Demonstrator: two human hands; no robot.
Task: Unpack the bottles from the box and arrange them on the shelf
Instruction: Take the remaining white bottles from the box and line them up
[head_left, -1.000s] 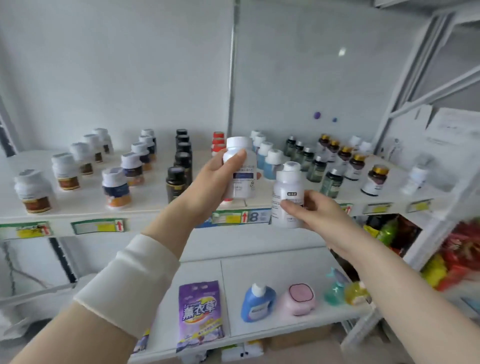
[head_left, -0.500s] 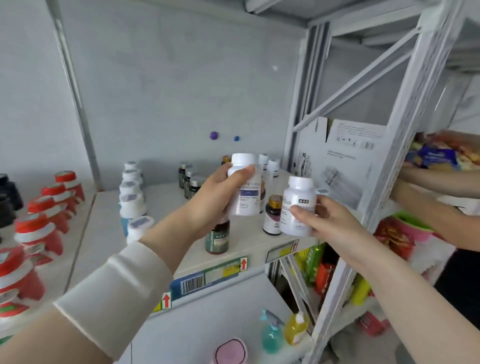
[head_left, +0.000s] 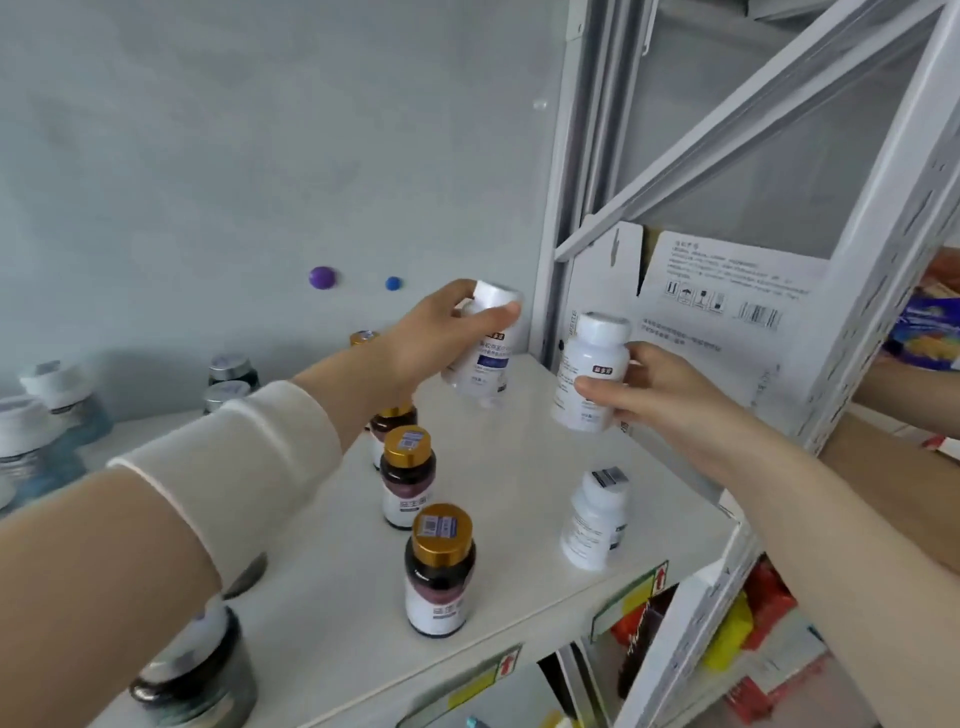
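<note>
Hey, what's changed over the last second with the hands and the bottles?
Both hands carried their bottles rightward along the shelf to its right end, by the box. The left hand has reached in over the shelf and the left bottle is now tilted. The right hand holds the right bottle beside it. Unchanged: each hand still grips its bottle; nothing has been let go.

A row of bottles (head_left: 408, 483) runs front to back on the shelf (head_left: 519, 467), a lone bottle (head_left: 595, 525) right of it (box (head_left: 727, 322) farther right, behind).
</note>
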